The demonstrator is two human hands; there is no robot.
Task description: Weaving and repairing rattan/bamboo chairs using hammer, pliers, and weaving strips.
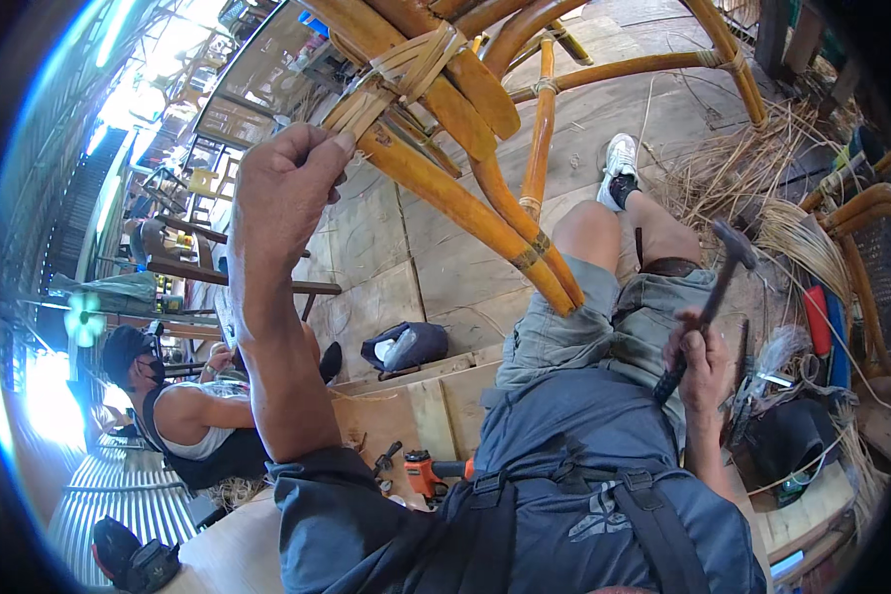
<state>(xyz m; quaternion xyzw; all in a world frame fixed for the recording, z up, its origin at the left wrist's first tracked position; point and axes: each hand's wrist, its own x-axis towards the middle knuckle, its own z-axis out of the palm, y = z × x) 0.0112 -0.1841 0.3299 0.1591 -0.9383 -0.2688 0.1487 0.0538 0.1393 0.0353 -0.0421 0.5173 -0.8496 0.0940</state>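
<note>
A rattan furniture frame (445, 203) slants across the upper middle, its orange-brown poles ending against my lap. Pale rattan strip (416, 61) is wound around a joint where the poles cross. My left hand (292, 173) is raised beside that joint, with thumb and forefinger pinched on the loose end of the strip. Low on the right, over my thigh, my right hand (701, 364) wraps around the dark handle of a hammer (735, 246). The hammer's head points up and away, well apart from the frame.
Loose rattan strands (752, 168) lie heaped at the right, near red-and-blue-handled tools (828, 327) and a black cap (790, 436). An orange power tool (428, 475) rests beside my left hip. Another person (198, 416) sits at the left. A dark bag (406, 346) lies on the wooden floor.
</note>
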